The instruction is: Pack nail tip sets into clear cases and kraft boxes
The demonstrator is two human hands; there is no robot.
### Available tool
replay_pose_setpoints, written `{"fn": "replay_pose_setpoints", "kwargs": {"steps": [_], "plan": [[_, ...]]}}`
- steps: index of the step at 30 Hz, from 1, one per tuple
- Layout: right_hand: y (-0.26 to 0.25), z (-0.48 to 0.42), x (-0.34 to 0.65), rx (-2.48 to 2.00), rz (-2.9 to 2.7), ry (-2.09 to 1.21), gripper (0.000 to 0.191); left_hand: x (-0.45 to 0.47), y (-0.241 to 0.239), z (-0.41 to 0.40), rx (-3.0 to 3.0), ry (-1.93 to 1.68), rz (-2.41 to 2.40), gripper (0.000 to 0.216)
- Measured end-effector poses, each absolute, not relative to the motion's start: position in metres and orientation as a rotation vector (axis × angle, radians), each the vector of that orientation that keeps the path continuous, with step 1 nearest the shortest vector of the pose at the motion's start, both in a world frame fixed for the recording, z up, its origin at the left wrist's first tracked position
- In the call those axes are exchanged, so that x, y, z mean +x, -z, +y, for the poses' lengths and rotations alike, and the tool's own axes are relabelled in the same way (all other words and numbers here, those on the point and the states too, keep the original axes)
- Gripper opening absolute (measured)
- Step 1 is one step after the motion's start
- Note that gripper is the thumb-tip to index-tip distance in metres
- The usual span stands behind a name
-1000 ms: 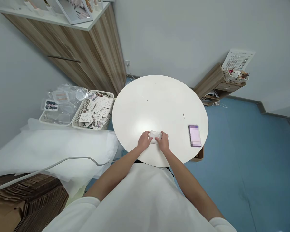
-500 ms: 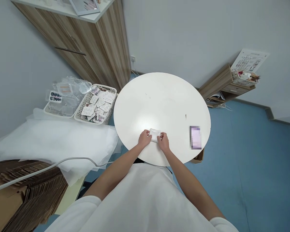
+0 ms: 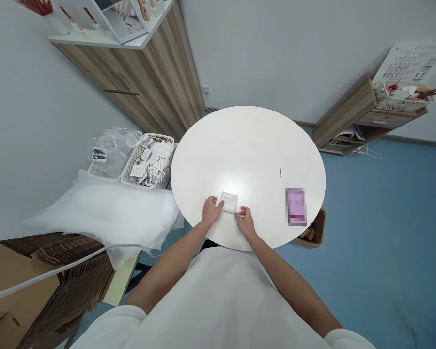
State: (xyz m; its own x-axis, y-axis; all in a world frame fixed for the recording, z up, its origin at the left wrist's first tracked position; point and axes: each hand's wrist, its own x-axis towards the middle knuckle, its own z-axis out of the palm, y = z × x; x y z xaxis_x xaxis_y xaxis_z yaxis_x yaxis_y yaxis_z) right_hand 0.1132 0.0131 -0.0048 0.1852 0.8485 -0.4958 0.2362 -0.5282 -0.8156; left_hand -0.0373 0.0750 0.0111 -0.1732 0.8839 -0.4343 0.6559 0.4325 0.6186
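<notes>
— What is at the frame's centre?
— A round white table [image 3: 254, 145]. Near its lower edge are the left hand [image 3: 211, 212] and the right hand [image 3: 245, 223].
— And the small white packet [image 3: 230, 202]?
— It lies between them, left thumb at its left edge, right fingertips at its lower right corner. Whether they grip it, I cannot tell.

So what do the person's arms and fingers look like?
Plain white short sleeves end above bare forearms. The left fingers and right fingers are bare too, with no gloves. No watch or bracelet shows. Rings or nail polish would be too small to make out here.
</notes>
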Motion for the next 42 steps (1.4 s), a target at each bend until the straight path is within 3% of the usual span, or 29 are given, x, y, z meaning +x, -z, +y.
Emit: {"fn": "replay_pose_setpoints", "kwargs": {"steps": [8,20,28,35,42], "plan": [[-0.003,0.01,0.122,-1.779,-0.769,-1.573,0.044,-0.042,-0.01,0.057,1.069,-0.373,1.942,0.041],[-0.019,0.041,0.107,-1.811,-0.687,-1.647,0.049,-0.037,-0.002,0.071,1.18,-0.565,1.765,0.013],[-0.031,0.07,0.06,-1.852,-0.731,-1.6,0.057,-0.081,0.002,0.091,1.363,-0.688,1.691,0.026],[-0.032,0.137,-0.016,-1.744,-0.857,-1.678,0.059,-0.159,0.008,0.142,1.453,-0.785,1.757,0.019],[-0.023,0.193,-0.071,-1.614,-0.943,-1.7,0.056,-0.203,0.016,0.183,1.392,-0.937,1.798,0.033]]}}
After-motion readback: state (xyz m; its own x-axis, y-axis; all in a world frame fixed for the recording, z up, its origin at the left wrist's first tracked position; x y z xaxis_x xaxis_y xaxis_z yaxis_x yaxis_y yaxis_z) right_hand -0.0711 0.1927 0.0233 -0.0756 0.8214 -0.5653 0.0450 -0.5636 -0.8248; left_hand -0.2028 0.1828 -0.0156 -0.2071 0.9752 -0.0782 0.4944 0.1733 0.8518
